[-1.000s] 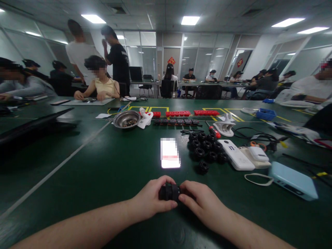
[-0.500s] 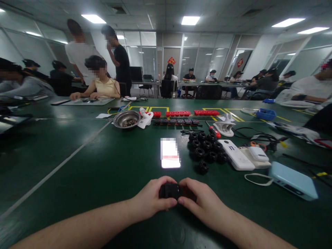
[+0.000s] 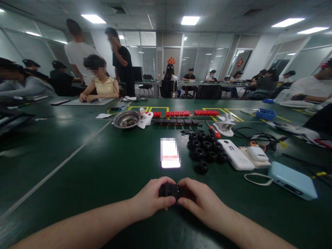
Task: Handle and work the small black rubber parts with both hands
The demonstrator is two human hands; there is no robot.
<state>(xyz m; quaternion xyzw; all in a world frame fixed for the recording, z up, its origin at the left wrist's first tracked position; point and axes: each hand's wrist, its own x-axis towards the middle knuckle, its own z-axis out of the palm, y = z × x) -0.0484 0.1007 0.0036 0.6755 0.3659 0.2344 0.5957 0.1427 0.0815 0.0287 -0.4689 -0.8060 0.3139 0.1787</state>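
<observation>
Close to the table's front edge, a dark, roughly cylindrical black part (image 3: 168,190) sits between my two hands. My left hand (image 3: 150,196) wraps round its left side, thumb in front and fingers behind. From the right, my right hand (image 3: 198,199) closes its thumb and fingertips on the part's right end. Both hands hide some of it. Beyond them lies a lit phone (image 3: 170,154). To the right of the phone is a heap of black ring-shaped, wheel-like parts (image 3: 206,145), with a single one (image 3: 203,166) nearest me.
Farther back are a metal bowl (image 3: 121,121) with small brassy pieces, red trays (image 3: 177,113), a row of black parts (image 3: 176,122) and a red screwdriver (image 3: 214,132). A white device (image 3: 236,155) and light-blue power bank (image 3: 293,180) lie right. Co-workers sit and stand beyond.
My hands and the black part stay almost in place, with a slight shift of the grip. Across the table, a seated co-worker's hands come together, and a standing person in black shifts right.
</observation>
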